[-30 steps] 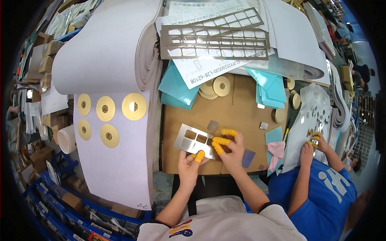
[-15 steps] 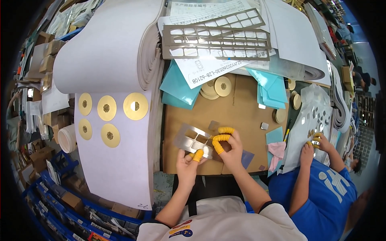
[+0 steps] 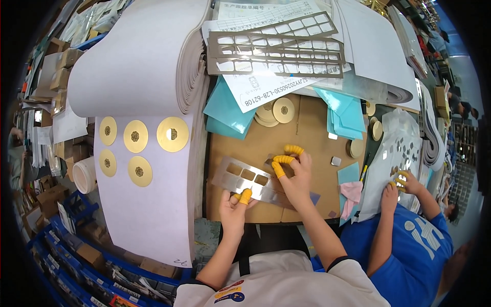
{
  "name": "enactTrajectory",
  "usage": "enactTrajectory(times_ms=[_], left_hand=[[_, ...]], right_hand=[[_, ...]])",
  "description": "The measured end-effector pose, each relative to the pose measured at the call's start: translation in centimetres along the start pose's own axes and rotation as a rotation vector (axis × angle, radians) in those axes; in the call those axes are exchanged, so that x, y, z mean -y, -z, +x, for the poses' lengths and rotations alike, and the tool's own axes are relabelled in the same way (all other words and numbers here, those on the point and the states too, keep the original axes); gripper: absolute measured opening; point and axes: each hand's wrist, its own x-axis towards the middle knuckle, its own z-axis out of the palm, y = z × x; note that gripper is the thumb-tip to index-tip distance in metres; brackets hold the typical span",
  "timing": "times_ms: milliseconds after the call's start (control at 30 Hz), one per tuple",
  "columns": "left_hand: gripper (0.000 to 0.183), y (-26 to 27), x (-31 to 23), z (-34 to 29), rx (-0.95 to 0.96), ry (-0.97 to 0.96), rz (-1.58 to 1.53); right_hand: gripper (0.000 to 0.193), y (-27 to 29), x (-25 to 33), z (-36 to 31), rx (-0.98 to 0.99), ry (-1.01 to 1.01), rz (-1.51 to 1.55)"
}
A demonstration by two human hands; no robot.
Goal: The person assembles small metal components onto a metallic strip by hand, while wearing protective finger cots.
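Observation:
My left hand [image 3: 234, 209], with yellow finger cots on it, grips the lower edge of a shiny metal strip [image 3: 247, 174] with rectangular windows. The strip slants down to the right above the brown board [image 3: 307, 123], and its right end passes below my other hand. My right hand [image 3: 295, 171] is off the strip, its yellow-covered fingers curled but apart. Their tips are beside a small dark-grey flat piece [image 3: 269, 159], partly hidden by the fingers. A blue-violet flat piece [image 3: 315, 197] lies by my right wrist.
Gold discs [image 3: 135, 136] lie on white paper at the left; more discs [image 3: 283, 110] are stacked on the board. Several windowed metal strips [image 3: 276, 53] rest over papers at the back. Teal sheets [image 3: 230, 110] flank the board. At right, a co-worker's hands [image 3: 396, 189] handle small pieces on plastic.
My right hand has come off the metal strip and moved slightly up and away, its fingers nearer the small grey piece. The strip has shifted a little left, showing more windows.

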Motion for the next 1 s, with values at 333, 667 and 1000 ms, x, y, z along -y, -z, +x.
enactTrajectory(times_ms=[333,667,1000], left_hand=[[0.028,0.8,-0.7,0.3,-0.001,-0.031,-0.044],[0.039,-0.7,0.9,0.0,0.09,0.023,-0.009],[0.038,-1.2,0.9,-0.5,0.031,0.048,-0.035]], right_hand=[[0.036,2.3,1.1,-2.2,0.293,-0.031,0.103],[0.03,1.1,0.4,-3.9,0.224,-0.263,0.188],[0.024,0.8,0.1,-4.5,-0.076,0.315,-0.112]])
